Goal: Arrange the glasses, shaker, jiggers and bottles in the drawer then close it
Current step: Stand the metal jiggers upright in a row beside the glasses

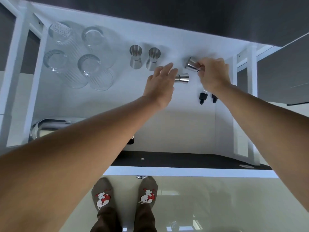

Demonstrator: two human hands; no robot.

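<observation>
Glossy pale floor (217, 206) nearest, two patterned socks (102, 196) on it. Beyond, I log the white drawer (184, 128), open. Left hand (160, 84), fingers spread, touches a lying jigger (182, 78); right hand (214, 73) pinches a tilted jigger (192, 64) (bottle caps (202, 97) just beside the wrist). Farther: two upright jiggers (135, 56), four ribbed glasses (80, 59) at left.

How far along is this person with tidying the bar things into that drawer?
Roughly midway. Four glasses sit grouped at the far left, and two jiggers stand upright beside them. The right hand holds a third jigger; the left hand reaches for a fourth jigger lying on its side. The bottles need placing, and the drawer remains open.
</observation>
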